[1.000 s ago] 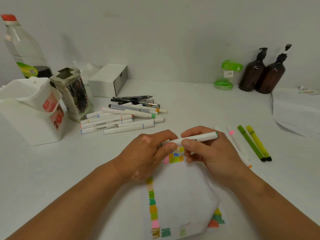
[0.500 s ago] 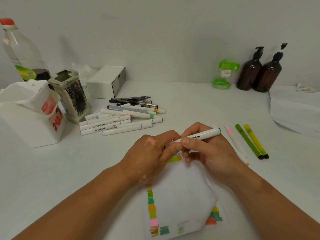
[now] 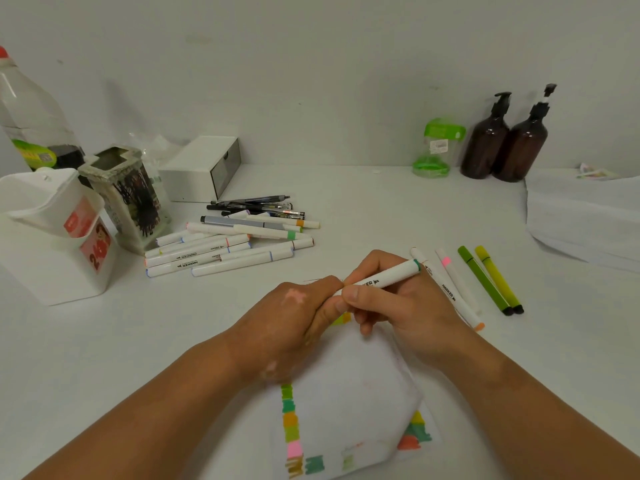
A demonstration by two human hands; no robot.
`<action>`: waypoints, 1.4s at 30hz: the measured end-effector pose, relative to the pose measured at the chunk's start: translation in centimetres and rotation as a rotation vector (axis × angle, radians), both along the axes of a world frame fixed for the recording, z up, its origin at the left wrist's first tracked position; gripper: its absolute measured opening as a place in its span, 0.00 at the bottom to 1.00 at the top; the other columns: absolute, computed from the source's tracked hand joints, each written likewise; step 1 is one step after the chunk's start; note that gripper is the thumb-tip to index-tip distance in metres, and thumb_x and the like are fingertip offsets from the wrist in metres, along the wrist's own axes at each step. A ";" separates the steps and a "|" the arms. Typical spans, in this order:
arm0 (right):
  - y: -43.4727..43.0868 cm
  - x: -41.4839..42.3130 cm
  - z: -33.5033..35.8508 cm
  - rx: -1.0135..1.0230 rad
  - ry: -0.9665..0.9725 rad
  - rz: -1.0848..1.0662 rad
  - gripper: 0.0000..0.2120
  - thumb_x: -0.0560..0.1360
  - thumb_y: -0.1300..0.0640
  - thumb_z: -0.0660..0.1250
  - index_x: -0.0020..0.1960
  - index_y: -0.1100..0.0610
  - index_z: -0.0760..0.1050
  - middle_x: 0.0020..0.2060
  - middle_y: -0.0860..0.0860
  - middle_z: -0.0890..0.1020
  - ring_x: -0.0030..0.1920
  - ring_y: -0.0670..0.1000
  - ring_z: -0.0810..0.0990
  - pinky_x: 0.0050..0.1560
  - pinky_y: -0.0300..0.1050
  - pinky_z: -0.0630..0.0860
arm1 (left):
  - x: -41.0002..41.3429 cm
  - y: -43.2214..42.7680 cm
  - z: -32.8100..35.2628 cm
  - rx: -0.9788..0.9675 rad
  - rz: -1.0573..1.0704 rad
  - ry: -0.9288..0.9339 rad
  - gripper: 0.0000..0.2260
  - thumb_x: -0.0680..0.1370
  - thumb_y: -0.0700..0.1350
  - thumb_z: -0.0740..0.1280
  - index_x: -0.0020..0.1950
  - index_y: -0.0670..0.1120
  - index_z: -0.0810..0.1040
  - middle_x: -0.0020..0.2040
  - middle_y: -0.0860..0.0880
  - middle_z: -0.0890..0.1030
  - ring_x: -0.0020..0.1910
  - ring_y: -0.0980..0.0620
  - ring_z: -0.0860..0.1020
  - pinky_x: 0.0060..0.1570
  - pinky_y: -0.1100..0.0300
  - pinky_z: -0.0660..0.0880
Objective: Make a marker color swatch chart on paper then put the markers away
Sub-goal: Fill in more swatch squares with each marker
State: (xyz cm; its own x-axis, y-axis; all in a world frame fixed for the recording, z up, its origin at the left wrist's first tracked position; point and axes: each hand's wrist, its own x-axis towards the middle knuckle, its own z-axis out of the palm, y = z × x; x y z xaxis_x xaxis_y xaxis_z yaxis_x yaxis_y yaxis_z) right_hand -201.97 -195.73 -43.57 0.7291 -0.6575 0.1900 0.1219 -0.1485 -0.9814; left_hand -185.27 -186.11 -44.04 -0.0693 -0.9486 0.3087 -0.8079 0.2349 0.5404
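Marker (image 3: 384,277): held nearly level just above the far edge of the paper (image 3: 349,393). My right hand (image 3: 401,306) has its grip wrapped round the middle of the barrel, with the thumb pressed along the side. My left hand (image 3: 287,317) pinches the marker's left end between thumb and fingertips. I cannot tell whether a cap sits there, because my fingers cover it.

Handling, as I judge it:
- The marker is light and stiff, a smooth white plastic tube with a green band at the free end.
- It could slip a little, so mid-barrel is the sound place to hold it, pulling straight along its length at the end.
- The paper is thin and soft and looks humped in the middle, so it would slide or crease if not pinned flat.

Swatches (image 3: 291,424): blocky patches of green, orange and pink run down the paper's left edge, with more along its near edge.

Loose markers (image 3: 221,251): a heap of white barrels on the desk (image 3: 363,209), beyond the paper to the left. Four slim pens (image 3: 481,282) lie just right of the paper. A white plastic tub (image 3: 52,237) stands well to the paper's left.
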 end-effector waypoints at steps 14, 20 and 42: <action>-1.6 -0.6 -0.1 0.220 0.017 -0.184 0.13 0.67 0.56 0.64 0.44 0.56 0.86 0.32 0.59 0.82 0.30 0.54 0.80 0.26 0.44 0.76 | 0.6 -0.5 -1.4 0.158 0.190 -0.283 0.36 0.68 0.77 0.60 0.71 0.61 0.68 0.49 0.58 0.72 0.48 0.56 0.72 0.48 0.61 0.69; -1.0 0.1 -1.3 -0.051 0.316 -0.241 0.01 0.67 0.55 0.71 0.39 0.52 0.81 0.27 0.52 0.81 0.25 0.50 0.77 0.26 0.41 0.75 | 2.3 -0.4 -0.9 0.237 0.215 -0.238 0.35 0.66 0.76 0.65 0.70 0.62 0.70 0.48 0.59 0.71 0.47 0.57 0.72 0.47 0.61 0.69; -0.7 0.1 -1.4 -0.213 0.413 -0.208 0.06 0.73 0.58 0.74 0.41 0.49 0.81 0.28 0.53 0.83 0.27 0.49 0.80 0.29 0.39 0.77 | 2.7 -0.6 -1.1 0.293 0.213 -0.262 0.34 0.66 0.76 0.64 0.70 0.65 0.70 0.47 0.60 0.70 0.44 0.59 0.70 0.45 0.62 0.68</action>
State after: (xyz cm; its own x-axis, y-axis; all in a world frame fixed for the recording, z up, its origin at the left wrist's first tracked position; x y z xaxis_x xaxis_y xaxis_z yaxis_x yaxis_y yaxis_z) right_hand -201.87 -196.45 -44.98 0.6291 -0.7751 0.0595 -0.3233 -0.3305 -0.8867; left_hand -182.58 -186.73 -45.14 0.0975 -0.9950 0.0228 -0.9401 -0.0846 0.3301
